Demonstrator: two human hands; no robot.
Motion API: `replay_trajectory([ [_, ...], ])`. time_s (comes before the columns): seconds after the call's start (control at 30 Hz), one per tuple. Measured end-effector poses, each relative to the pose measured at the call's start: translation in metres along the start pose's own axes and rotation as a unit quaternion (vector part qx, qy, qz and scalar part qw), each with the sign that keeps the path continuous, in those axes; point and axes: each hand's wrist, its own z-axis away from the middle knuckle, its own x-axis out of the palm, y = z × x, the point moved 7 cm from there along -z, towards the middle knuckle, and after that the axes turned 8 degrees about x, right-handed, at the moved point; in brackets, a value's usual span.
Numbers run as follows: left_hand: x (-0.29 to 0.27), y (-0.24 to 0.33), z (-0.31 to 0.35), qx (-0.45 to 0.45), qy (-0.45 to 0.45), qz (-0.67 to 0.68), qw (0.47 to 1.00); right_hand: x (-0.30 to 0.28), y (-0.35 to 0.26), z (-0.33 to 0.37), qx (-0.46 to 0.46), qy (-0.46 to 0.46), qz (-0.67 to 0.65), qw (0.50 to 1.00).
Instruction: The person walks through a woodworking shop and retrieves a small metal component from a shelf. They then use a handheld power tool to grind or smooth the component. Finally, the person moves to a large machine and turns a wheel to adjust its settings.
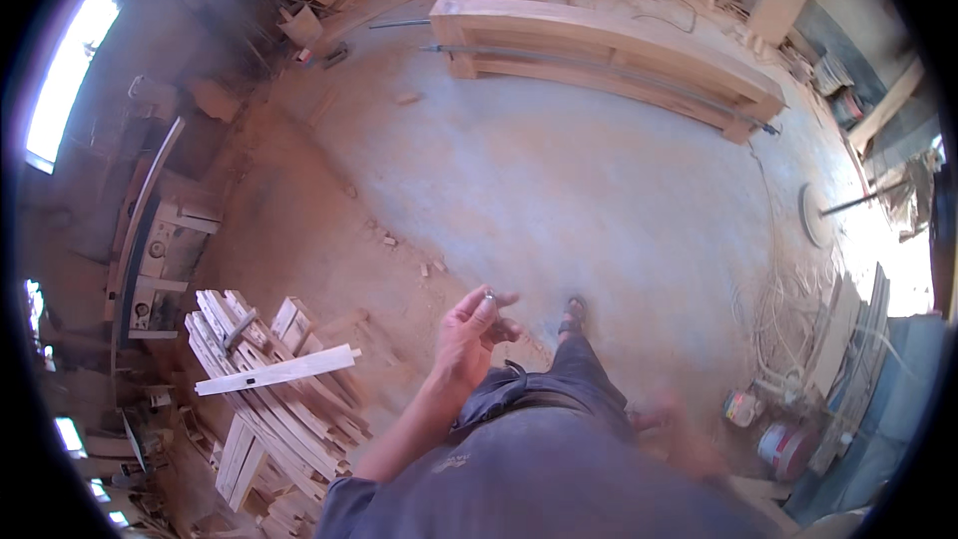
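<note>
My left hand (465, 339) is raised in front of my waist, thumb and forefinger pinched together. A tiny shiny object (489, 294) shows at their tips, too small to name. Low on the right side of my body, my right hand (656, 417) is blurred by motion, and its fingers cannot be made out. To the left stands a pile of cut wooden pieces (299, 419). Across its top lies a pale wooden strip (289, 370) with a small dark spot, and behind that rests a greyish tool (239, 329) of unclear kind.
A long wooden frame (599, 25) with bar clamps (599, 68) along it lies on the dusty floor (559, 190) ahead. Cables (773, 309), a paint bucket (783, 447) and leaning boards (848, 339) are at right. A machine (165, 250) stands at left.
</note>
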Motion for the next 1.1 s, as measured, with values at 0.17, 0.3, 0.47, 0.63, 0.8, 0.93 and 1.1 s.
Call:
replay_trajectory([
  [0.17,0.007,0.096,-0.074,0.096,0.051,0.059,0.992,-0.417,-0.105,-0.134,-0.038,0.399,-0.157,0.902],
  [0.3,-0.047,0.136,-0.118,0.137,0.135,0.089,0.977,-0.575,-0.326,-0.121,-0.148,0.318,-0.477,0.806],
  [0.47,-0.12,0.191,-0.21,0.156,0.188,0.129,0.961,-0.538,-0.56,-0.081,-0.332,0.319,-0.127,0.879],
  [0.63,-0.145,0.307,-0.293,0.186,0.147,0.121,0.964,-0.374,-0.659,-0.026,-0.295,-0.007,0.221,0.929],
  [0.8,-0.176,0.437,-0.393,0.259,0.113,0.089,0.955,-0.322,-0.692,-0.018,-0.252,-0.069,0.152,0.953],
  [0.93,-0.226,0.512,-0.475,0.282,0.154,0.082,0.943,-0.321,-0.743,-0.098,-0.304,-0.115,0.322,0.889],
  [1.1,-0.282,0.593,-0.578,0.26,0.21,0.074,0.94,-0.403,-0.904,-0.213,-0.124,-0.009,0.278,0.952],
])
